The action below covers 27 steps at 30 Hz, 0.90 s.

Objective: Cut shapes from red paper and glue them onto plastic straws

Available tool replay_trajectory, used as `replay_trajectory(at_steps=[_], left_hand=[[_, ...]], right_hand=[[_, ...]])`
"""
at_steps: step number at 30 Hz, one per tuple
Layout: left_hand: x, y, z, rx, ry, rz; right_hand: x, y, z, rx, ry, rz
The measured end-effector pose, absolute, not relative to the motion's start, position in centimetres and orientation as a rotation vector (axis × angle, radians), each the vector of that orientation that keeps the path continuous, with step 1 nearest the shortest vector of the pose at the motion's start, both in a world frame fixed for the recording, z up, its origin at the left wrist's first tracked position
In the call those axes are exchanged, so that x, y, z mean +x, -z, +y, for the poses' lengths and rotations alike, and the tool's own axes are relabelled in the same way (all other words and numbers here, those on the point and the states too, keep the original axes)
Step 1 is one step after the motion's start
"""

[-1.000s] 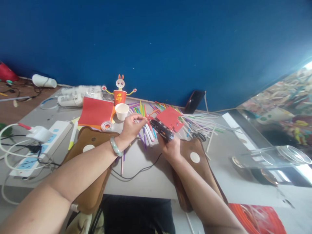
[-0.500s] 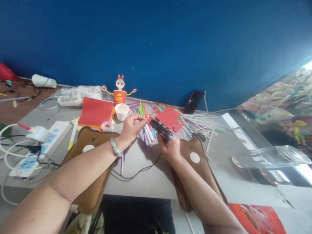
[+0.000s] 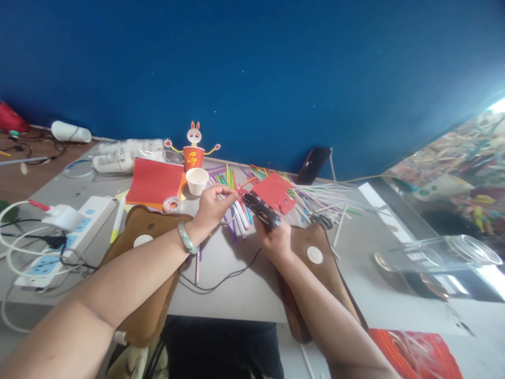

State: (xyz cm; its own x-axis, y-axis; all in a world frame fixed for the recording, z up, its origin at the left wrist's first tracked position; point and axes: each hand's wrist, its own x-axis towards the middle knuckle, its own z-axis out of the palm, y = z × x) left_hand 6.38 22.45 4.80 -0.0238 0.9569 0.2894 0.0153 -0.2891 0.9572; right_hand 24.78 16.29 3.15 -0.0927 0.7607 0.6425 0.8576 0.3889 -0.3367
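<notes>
My left hand [image 3: 216, 205], with a jade-coloured bangle at its wrist, pinches a small red piece [image 3: 240, 192] between thumb and fingertips; its shape is too small to make out. My right hand [image 3: 274, 239] is wrapped round a black glue gun [image 3: 261, 208], whose nose points up and left at the red piece. A dark cord [image 3: 231, 273] runs across the table towards that hand. Behind the hands lie coloured pipe cleaners [image 3: 231, 176] and a red paper sheet with cut-outs [image 3: 272, 188]. Left of them stand a white paper cup [image 3: 197, 180] and a rabbit-headed red cup [image 3: 193, 157].
Brown cushions [image 3: 148, 284] [image 3: 315, 279] lie under my forearms. A power strip [image 3: 74, 239] with tangled cables is at left, near red paper [image 3: 155, 180] and a tape roll [image 3: 172, 204]. A phone [image 3: 314, 164] leans on the wall; a clear jar [image 3: 442, 255] lies right.
Almost nothing differs. Both hands keep their place, with the glue gun's nose still beside the red piece.
</notes>
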Motion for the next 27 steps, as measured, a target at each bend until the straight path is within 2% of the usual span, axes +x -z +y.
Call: replay_trajectory(at_steps=[14,19,27], left_hand=[[6.3,-4.5,22.5,1.359,-1.402,1.079],[6.3,-4.7,22.6,1.242,-1.412,1.070],[6.6,-5.2,22.9,1.100,-1.556,1.108]], right_hand=[[24.9,-2.8,16.4,-1.397,0.157,-1.875],[25.2,-3.3,16.5,-1.617,0.211,-1.826],[25.0,-3.9,16.7,-1.932,0.430,-2.161]])
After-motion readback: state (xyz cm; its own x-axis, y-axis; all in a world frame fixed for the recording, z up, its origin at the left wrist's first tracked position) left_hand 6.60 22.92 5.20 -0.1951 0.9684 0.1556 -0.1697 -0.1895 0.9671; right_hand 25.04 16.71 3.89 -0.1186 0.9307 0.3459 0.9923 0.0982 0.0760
